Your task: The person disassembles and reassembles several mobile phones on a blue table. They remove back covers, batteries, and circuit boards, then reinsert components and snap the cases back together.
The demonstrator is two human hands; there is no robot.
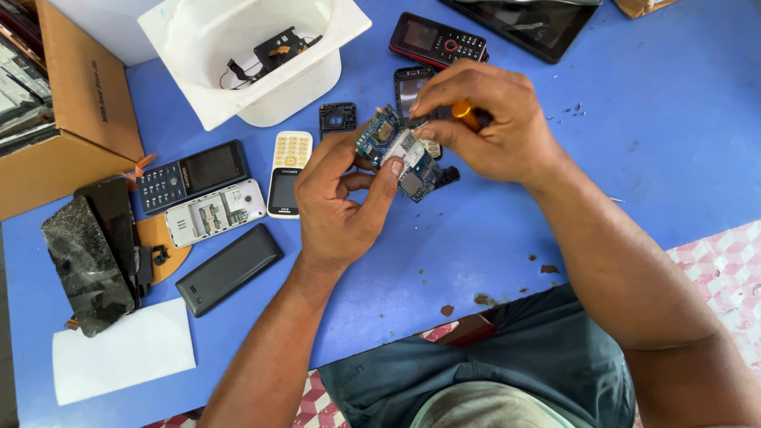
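Observation:
My left hand [337, 202] pinches a small blue phone circuit board [392, 152] between thumb and fingers, holding it above the blue table [634, 150]. My right hand [491, 119] grips a small screwdriver with an orange handle [466, 115], its tip hidden against the top of the board. A black phone frame [411, 85] lies just behind the board, partly covered by my right hand.
A white tub [254, 47] with black phone parts stands at the back. Several phones lie to the left: a white keypad phone [287, 170], a black keypad phone [190, 174], an opened white one [214, 212], a black back cover [228, 268], a cracked smartphone [87, 265]. A cardboard box [71, 119] sits far left.

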